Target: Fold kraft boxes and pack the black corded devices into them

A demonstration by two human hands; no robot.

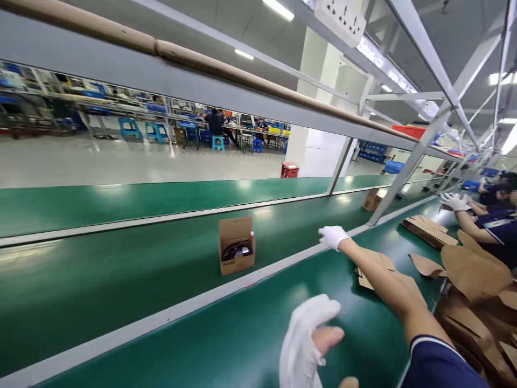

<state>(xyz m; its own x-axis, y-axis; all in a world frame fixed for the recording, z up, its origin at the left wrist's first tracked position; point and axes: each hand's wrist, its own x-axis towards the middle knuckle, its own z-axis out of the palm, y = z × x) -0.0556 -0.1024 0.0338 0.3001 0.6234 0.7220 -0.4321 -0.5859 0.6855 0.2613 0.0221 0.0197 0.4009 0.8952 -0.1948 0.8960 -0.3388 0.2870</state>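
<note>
My left hand point(309, 342), in a white glove with the thumb bare, is low in the middle of the view. Its fingers curve apart from the thumb, with nothing between them. My right hand point(333, 237), also white-gloved, reaches out over the pale divider strip point(278, 265) with its fingers stretched to the left and holds nothing I can see. To the left of it, an open cardboard box point(238, 264) stands on the green belt point(161, 264), its lid raised. A dark and silvery item point(239, 251) lies inside. Flat folded cardboard point(377, 260) lies under my right forearm.
More flattened cardboard point(430, 229) and a brown pile point(472, 269) are at the right, near a co-worker's gloved hands point(456, 201). Another box point(374, 199) stands further down the belt, behind a slanted metal post point(407, 167). A long rail point(202, 81) crosses overhead.
</note>
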